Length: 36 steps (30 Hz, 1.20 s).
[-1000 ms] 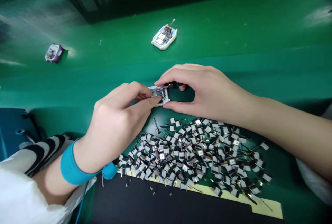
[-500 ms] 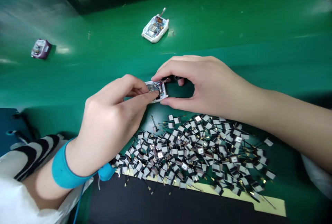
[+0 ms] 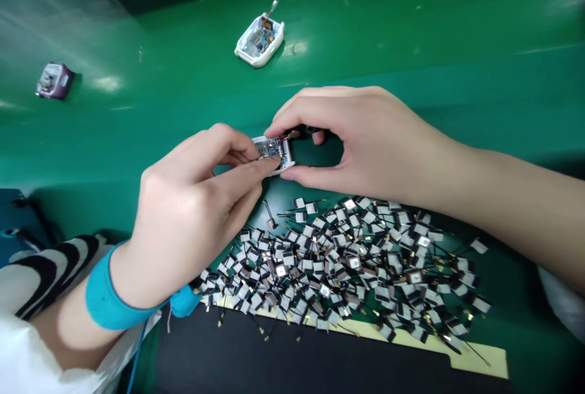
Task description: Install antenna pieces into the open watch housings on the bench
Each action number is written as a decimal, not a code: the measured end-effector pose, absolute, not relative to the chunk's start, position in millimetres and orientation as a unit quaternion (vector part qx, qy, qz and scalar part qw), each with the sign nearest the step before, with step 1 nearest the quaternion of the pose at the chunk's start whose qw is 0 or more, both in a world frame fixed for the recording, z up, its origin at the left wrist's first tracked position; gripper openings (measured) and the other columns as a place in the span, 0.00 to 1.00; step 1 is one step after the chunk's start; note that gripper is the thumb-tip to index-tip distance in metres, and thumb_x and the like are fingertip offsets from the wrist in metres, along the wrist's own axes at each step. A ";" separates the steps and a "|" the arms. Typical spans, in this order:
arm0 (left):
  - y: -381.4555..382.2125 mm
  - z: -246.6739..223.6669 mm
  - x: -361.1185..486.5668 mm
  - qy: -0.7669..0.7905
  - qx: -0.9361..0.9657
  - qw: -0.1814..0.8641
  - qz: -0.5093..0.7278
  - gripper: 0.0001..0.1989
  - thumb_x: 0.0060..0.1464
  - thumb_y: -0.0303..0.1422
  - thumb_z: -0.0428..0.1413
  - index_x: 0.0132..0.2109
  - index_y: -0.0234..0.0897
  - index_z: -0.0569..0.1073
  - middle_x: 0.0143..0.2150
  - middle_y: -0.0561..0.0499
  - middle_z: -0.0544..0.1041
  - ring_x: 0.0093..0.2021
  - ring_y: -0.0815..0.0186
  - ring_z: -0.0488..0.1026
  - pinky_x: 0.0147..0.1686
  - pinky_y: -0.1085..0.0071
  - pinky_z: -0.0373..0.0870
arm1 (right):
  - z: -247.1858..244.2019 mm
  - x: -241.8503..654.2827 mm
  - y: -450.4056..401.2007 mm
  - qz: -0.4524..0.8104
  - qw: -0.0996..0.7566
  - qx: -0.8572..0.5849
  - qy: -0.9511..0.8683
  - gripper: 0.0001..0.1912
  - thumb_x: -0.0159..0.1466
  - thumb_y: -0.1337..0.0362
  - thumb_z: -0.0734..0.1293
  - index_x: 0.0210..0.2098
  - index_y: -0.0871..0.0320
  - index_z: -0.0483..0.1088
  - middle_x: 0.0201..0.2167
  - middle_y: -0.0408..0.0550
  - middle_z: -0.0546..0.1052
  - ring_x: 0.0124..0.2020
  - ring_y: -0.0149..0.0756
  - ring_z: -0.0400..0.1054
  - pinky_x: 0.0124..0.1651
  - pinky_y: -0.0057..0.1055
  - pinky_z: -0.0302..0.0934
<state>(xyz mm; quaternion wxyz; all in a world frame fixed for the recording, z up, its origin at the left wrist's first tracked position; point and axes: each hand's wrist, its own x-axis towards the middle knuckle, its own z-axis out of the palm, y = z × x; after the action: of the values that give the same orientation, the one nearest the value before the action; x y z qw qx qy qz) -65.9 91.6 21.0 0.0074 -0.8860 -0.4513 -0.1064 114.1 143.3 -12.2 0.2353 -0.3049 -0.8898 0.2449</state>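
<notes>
Between my hands is a small white watch case [image 3: 286, 154] with its circuit board and thin wires exposed. My left hand [image 3: 196, 190] grips the case's left side, one fingertip pressing on the board inside. My right hand [image 3: 361, 132] curves around from the right, its thumb on the near right corner and its index finger on the far edge. A small dark part [image 3: 311, 130] shows by the curled fingers of this hand; I cannot make out what it is. Below the hands spreads a heap of small square antenna-like parts [image 3: 315, 266] with short black cables.
Farther back on the green table [image 3: 411, 35] lies another open white watch case [image 3: 260, 41] with a wire sticking up. A purple one [image 3: 55, 80] sits at the far left. Along the front are a yellow strip [image 3: 479, 357] and a black mat [image 3: 292, 360]. My left wrist wears a blue band [image 3: 107, 293].
Both hands keep their hold on the watch case, with hardly any finger movement. The two cases behind appear slightly farther left and higher, as the view has shifted a little.
</notes>
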 end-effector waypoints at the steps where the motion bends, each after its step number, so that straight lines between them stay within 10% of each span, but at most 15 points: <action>1: 91.4 20.8 -65.9 -0.452 -0.886 0.011 -0.106 0.09 0.54 0.29 0.48 0.40 0.40 0.72 0.36 0.50 0.69 0.36 0.67 0.68 0.35 0.72 0.65 | -12.3 114.0 143.5 0.245 0.237 -0.304 -0.890 0.13 0.56 0.62 0.63 0.40 0.57 0.65 0.38 0.40 0.70 0.38 0.32 0.64 0.36 0.28 0.59; 19: 93.4 21.6 -58.7 -0.534 -0.832 -0.027 -0.149 0.08 0.54 0.36 0.50 0.33 0.39 0.72 0.28 0.54 0.71 0.30 0.71 0.69 0.29 0.74 0.66 | -2.7 126.1 142.5 0.230 0.248 -0.354 -0.872 0.15 0.65 0.63 0.51 0.44 0.57 0.65 0.42 0.45 0.64 0.47 0.31 0.58 0.51 0.31 0.55; 36: 94.2 9.4 -69.6 -0.435 -0.886 0.067 -0.144 0.10 0.56 0.32 0.46 0.35 0.39 0.72 0.33 0.51 0.71 0.31 0.68 0.70 0.24 0.75 0.59 | 2.3 111.1 126.8 0.221 0.406 -0.347 -0.816 0.06 0.54 0.65 0.66 0.23 0.58 0.66 0.23 0.37 0.72 0.32 0.27 0.69 0.28 0.20 0.64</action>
<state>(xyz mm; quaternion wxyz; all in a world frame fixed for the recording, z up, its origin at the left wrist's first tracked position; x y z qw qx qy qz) -69.6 94.2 9.4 0.0671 -0.8864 -0.4346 -0.1445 111.1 126.8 2.3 0.4056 -0.3468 -0.8163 0.2211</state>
